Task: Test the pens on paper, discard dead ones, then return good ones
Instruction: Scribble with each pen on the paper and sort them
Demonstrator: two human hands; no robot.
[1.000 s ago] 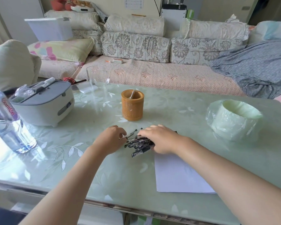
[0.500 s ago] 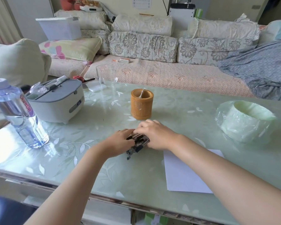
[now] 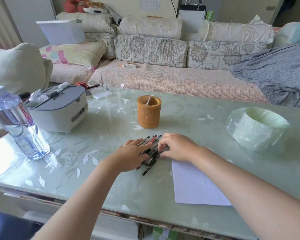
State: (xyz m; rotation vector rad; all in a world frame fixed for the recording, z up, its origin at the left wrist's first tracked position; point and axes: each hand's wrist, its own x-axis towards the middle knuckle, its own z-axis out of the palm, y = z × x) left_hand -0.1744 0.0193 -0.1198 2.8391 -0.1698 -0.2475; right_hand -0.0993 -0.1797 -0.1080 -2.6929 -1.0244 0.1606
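Note:
A bundle of several dark pens (image 3: 152, 154), one with a red part, lies on the glass table between my hands, tips pointing away from me. My left hand (image 3: 130, 155) rests on the bundle's left side with fairly straight fingers. My right hand (image 3: 177, 147) has its fingers curled down onto the bundle's right side. A white sheet of paper (image 3: 196, 186) lies just right of the pens, partly under my right forearm. The brown woven pen holder (image 3: 149, 113) stands behind the pens with one thin stick in it. A pale bin lined with a plastic bag (image 3: 257, 129) stands at the right.
A water bottle (image 3: 18, 123) and a grey-white lidded box (image 3: 59, 108) stand at the left. A clear glass (image 3: 112, 84) stands near the table's far edge. A sofa with cushions and a grey blanket runs behind the table. The table's near edge (image 3: 111, 212) is close to me.
Both hands have pressed the pens together into one bundle and turned it, so the tips now point away from me instead of left.

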